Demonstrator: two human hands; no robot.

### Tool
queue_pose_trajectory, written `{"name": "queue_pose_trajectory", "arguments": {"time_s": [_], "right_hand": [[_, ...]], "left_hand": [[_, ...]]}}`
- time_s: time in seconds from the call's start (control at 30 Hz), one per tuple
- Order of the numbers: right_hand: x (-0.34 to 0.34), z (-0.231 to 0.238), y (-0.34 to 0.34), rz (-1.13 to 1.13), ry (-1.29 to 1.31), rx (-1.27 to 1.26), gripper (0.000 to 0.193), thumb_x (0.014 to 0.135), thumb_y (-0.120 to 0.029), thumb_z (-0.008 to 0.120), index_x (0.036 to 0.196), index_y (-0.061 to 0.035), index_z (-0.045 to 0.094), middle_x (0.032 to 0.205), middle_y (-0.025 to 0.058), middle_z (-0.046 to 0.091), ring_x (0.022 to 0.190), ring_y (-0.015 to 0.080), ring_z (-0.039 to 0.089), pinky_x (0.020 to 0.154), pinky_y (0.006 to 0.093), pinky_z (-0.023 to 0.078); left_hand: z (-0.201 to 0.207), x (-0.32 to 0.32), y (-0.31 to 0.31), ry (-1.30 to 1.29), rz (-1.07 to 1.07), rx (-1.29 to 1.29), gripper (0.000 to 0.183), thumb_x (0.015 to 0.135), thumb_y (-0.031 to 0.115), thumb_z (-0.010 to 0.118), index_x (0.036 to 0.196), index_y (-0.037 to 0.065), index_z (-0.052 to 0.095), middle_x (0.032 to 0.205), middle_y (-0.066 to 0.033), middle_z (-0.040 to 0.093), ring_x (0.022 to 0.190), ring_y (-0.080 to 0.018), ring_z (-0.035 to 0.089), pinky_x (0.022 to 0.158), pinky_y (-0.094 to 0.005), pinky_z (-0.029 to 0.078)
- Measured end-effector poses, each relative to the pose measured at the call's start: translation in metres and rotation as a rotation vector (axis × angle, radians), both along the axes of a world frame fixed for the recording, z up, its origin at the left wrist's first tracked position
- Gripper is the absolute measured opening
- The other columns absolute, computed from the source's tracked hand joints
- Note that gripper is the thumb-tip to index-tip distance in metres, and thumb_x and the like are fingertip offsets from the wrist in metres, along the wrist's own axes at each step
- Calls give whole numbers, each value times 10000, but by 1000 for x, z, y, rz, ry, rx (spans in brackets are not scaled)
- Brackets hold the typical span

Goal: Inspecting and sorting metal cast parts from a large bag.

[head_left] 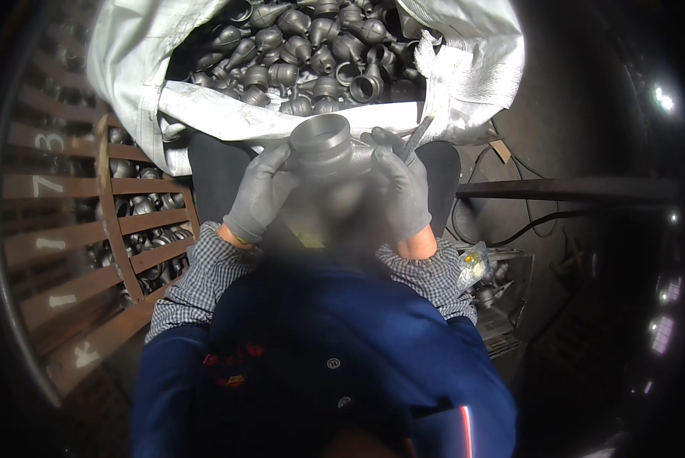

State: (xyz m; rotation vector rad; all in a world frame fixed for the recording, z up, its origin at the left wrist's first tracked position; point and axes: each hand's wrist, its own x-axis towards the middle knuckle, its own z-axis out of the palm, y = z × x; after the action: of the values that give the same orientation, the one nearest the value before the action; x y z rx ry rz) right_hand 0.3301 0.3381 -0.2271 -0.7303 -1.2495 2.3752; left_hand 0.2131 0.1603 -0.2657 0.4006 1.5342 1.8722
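White sack [125,72] ahead of the knees, mouth open, heaped with grey metal parts [323,30]. Brown slatted rack [148,185] on the left, similar parts behind its slats. Crate [521,301] beside the right forearm, small parts inside. Left hand [257,197], grey glove: grasping the left side of a metal cup [319,149]. Right hand [403,195], same glove: clasping a thin dark stick [418,138] at the cup's right; cannot tell how firmly it also grips the cup. Cup sits between both hands, just before the sack's near edge, opening upward, underside blurred.
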Motion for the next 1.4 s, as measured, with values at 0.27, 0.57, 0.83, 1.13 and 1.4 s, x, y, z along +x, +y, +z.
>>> {"name": "queue_pose_trajectory", "arguments": {"time_s": [0.27,0.57,0.83,1.13,1.4], "right_hand": [[14,-41,7,65,21,-323,418,893,-36,492,1304,10,429,728,-43,413,558,28,353,467,165,272],[16,-62,11,118,-30,-266,366,909,-101,509,1246,40,492,645,-50,392,490,39,319,450,181,269],[16,-62,4,182,-106,-35,344,946,-222,510,1129,60,583,588,-32,429,466,46,356,427,189,273],[18,-51,1,252,-154,185,435,969,-320,440,1153,50,576,680,47,590,447,34,349,408,192,262],[24,-43,-3,345,-28,137,498,961,-354,443,1257,41,508,769,57,597,474,31,362,414,175,271]], "left_hand": [[23,2,2,-40,69,-186,316,947,81,457,1243,-26,491,1162,-98,595,1046,-143,578,800,-238,494],[22,1,8,-5,134,-242,322,948,196,518,1177,-29,554,950,-42,641,764,-54,555,612,-180,415],[20,-4,0,24,129,-310,365,897,323,587,1049,-6,630,793,-26,616,706,-78,547,636,-220,434],[16,-4,-6,39,61,-237,321,937,228,505,1129,-16,587,863,3,598,726,-47,503,648,-200,412],[14,-11,-11,-32,91,-135,297,922,188,528,1108,-39,579,875,-10,601,651,-49,495,592,-189,415]]}}
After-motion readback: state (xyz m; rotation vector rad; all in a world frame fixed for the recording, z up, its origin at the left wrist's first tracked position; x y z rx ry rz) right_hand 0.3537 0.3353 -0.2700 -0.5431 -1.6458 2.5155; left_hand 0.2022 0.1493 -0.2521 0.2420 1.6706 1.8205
